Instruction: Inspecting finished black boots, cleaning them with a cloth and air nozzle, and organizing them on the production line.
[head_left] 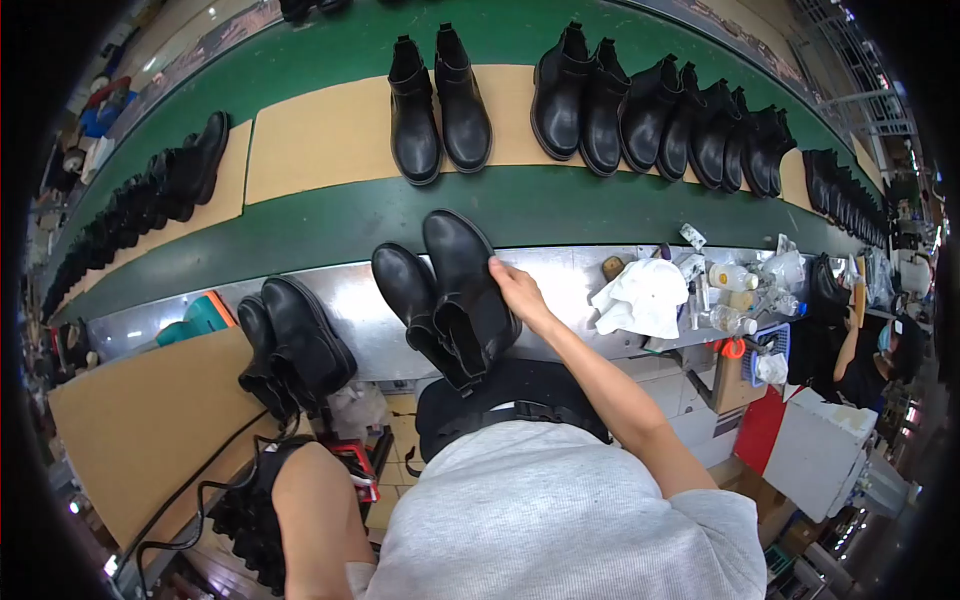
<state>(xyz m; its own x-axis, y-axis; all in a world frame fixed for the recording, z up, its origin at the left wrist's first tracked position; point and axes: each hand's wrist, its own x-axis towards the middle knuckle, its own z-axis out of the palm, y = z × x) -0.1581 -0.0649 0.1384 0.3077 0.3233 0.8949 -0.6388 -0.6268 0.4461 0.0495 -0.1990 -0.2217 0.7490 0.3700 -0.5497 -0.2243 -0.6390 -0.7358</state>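
Note:
My right hand (pixel 521 297) grips the outer side of a black ankle boot (pixel 462 258), its toe pointing away from me and its opening toward me. Close against its left side is a second black ankle boot (pixel 402 287), which my hand does not visibly touch. Both are at the near metal edge of the bench, above my lap. My left arm (pixel 318 510) is bent at the lower left, and its hand does not show. Near that arm, another pair of black boots (pixel 305 340) rests beside a cardboard sheet (pixel 150 430).
Beyond the metal edge runs a green bench (pixel 340 212) with cardboard strips (pixel 320 135) carrying rows of black boots (pixel 580 100). To the right lie a white cloth (pixel 642 298) and several plastic bottles (pixel 733 278). Another person (pixel 880 365) sits at far right. A black cord (pixel 200 490) loops at lower left.

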